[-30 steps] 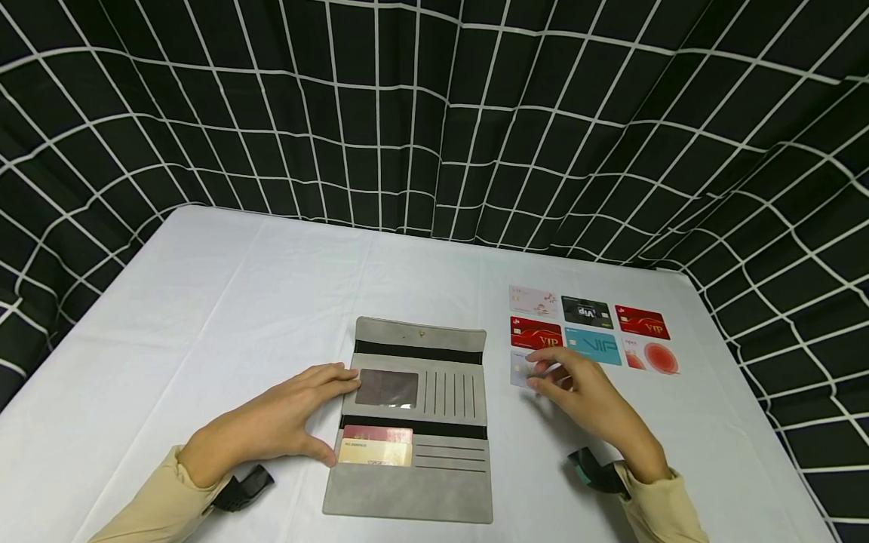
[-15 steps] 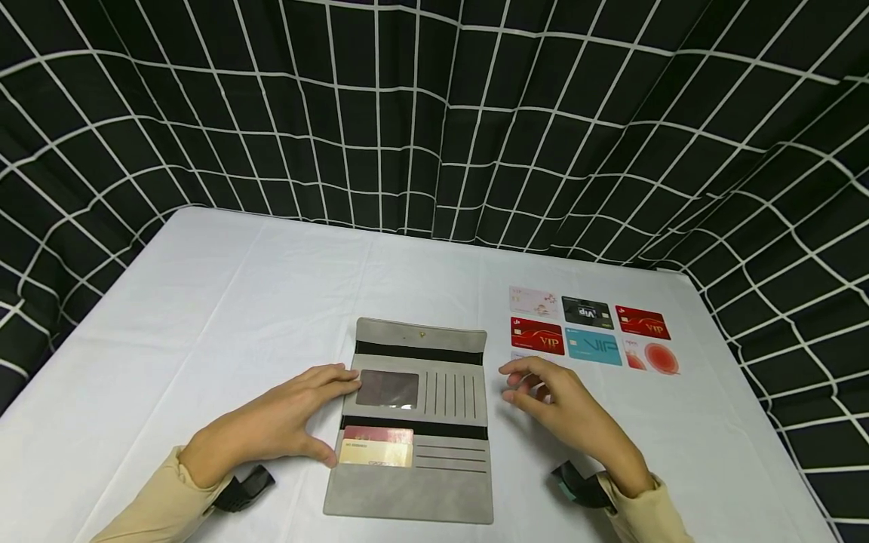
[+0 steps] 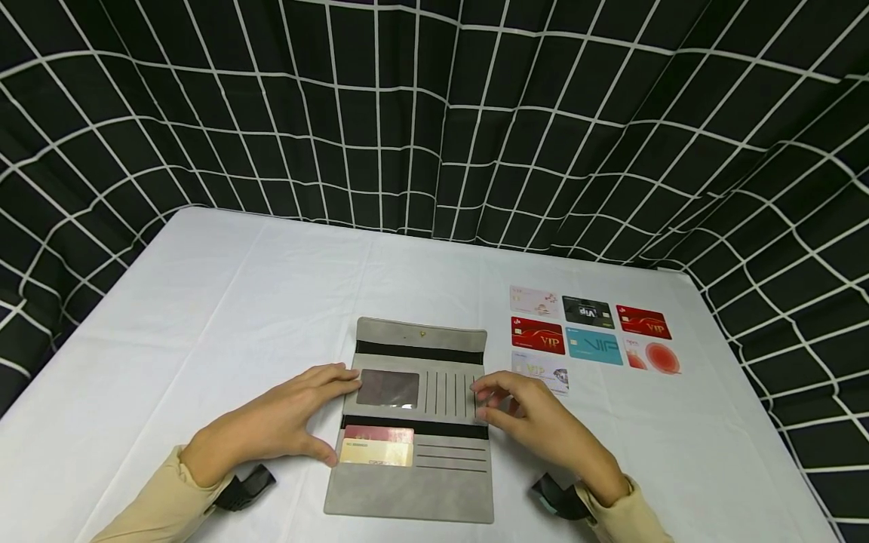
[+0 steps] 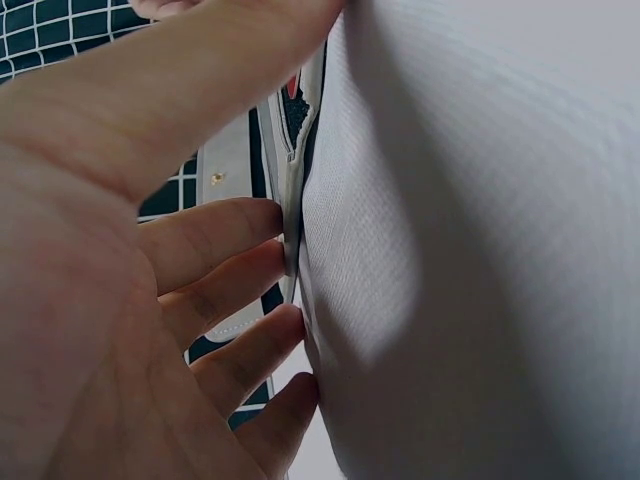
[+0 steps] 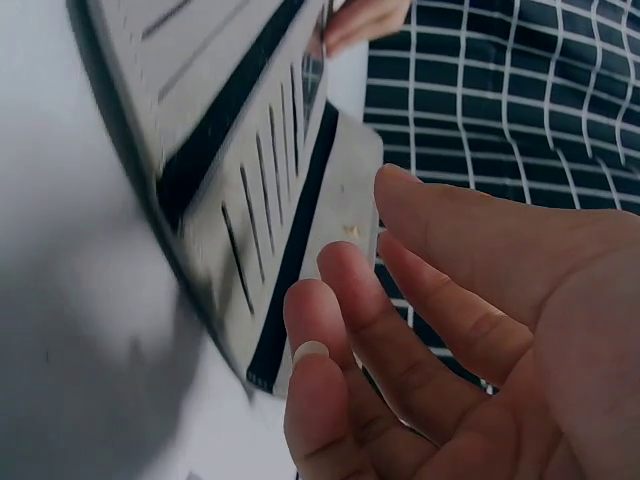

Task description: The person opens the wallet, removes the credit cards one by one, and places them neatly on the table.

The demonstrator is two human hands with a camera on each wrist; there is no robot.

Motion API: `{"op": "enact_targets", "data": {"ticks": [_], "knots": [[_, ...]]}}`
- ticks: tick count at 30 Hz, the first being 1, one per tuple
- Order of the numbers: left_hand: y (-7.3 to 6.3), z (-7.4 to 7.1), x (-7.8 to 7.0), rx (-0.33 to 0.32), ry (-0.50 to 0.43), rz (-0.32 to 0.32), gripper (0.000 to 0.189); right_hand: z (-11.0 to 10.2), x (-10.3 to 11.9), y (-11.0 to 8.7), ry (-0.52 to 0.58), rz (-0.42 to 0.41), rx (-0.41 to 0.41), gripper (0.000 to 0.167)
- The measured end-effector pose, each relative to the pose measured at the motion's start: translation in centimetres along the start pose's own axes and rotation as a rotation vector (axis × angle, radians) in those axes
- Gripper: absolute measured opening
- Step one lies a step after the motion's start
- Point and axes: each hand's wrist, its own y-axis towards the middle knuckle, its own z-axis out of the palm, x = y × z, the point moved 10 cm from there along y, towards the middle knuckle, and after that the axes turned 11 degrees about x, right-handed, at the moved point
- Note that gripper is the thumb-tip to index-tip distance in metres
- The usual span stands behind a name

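Observation:
An unfolded grey wallet [image 3: 407, 494] lies on the white table. A yellow card [image 3: 376, 453] and a red card [image 3: 379, 433] sit in its lower left slots, overlapping. My left hand [image 3: 281, 415] rests at the wallet's left edge, fingertips touching it and thumb spread toward the lower corner. In the left wrist view, the fingers [image 4: 250, 360] meet the edge without curling round it. My right hand [image 3: 532, 418] hovers by the wallet's right edge near the vertical slots. Nothing is between its loosely bent fingers [image 5: 318, 320] in the right wrist view.
Right of the wallet lie several cards: a pale VIP card [image 3: 532, 366], a red one [image 3: 536, 334], a blue one [image 3: 594, 345], a black one [image 3: 588, 311] and others. A black curtain with white grid lines [image 3: 434, 121] hangs around the table [image 3: 271, 286].
My right hand has moved left from the pale VIP card to the wallet's right edge, leaving that card on the table. The left hand and wallet have stayed put.

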Motion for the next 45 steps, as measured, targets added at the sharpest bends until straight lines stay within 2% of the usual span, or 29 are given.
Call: {"op": "enact_targets", "data": {"ticks": [9,27,45], "knots": [[0.0,0.0,0.0,0.0,0.0,0.001,0.1,1.9,1.4,1.1,-0.007,-0.04,0.056,0.019],[0.0,0.0,0.1,0.001,-0.009,-0.006,0.099,5.6,3.6,3.1,0.002,-0.106,0.161,0.02],[0.1,-0.1,0.0,0.003,-0.018,-0.005,0.096,6.7,5.4,4.2,-0.09,-0.12,0.216,0.021]]}}
